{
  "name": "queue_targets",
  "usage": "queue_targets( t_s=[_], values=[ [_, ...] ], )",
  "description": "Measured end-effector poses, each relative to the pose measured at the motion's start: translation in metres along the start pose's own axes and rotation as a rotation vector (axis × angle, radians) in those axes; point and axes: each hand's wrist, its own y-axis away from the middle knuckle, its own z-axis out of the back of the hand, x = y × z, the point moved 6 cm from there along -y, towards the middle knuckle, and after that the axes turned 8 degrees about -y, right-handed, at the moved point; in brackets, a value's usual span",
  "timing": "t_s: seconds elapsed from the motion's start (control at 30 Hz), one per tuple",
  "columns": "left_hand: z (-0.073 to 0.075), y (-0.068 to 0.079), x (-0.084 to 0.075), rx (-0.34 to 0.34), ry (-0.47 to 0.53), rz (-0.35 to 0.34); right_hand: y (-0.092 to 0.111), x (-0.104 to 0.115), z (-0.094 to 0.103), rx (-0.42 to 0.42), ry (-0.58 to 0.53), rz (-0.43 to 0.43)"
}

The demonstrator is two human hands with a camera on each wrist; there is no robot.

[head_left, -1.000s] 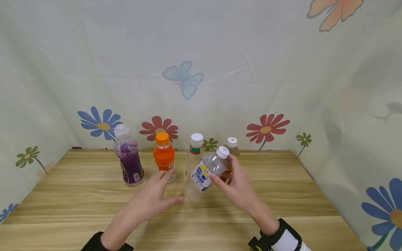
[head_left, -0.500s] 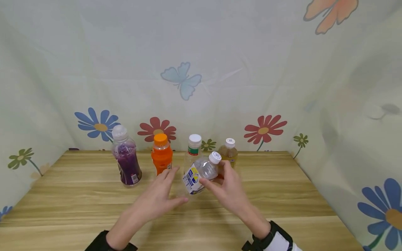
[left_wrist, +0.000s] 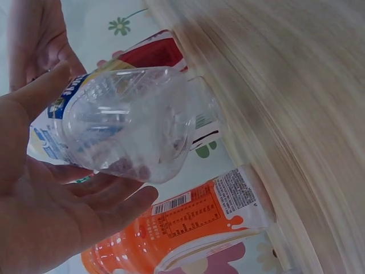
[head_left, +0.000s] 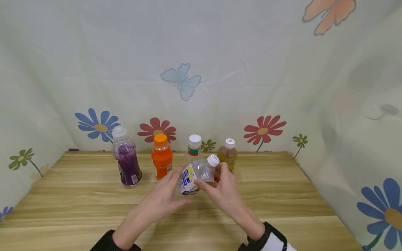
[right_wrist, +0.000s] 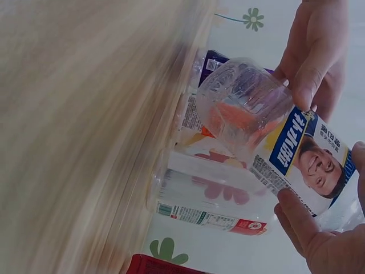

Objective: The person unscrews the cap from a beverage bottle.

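Note:
A clear plastic bottle with a white cap and a blue, yellow and white label is held tilted above the table, cap up to the right. My right hand grips it by the label and shoulder, between thumb and fingers. At its base end is my left hand, fingers fairly straight along the far side and thumb spread on the near side. Seen from the left wrist, the bottle's see-through base lies between that thumb and the fingers. The right wrist view shows the left thumb right at the label's edge.
Along the back of the wooden table stand several upright bottles: a purple bottle, an orange bottle, a clear white-capped bottle partly hidden behind the held one, and an amber bottle. A flowered cloth hangs behind.
The held bottle has moved left and down and tilted further over, its base toward my left palm. My left hand has shifted slightly right, coming around the base.

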Motion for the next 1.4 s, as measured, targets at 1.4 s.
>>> queue_targets(
  t_s=[1.4],
  values=[
    [0.007,0.001,0.002,-0.117,-0.132,-0.048,-0.003,0.005,0.025,-0.037,0.433,0.037]
  ],
)
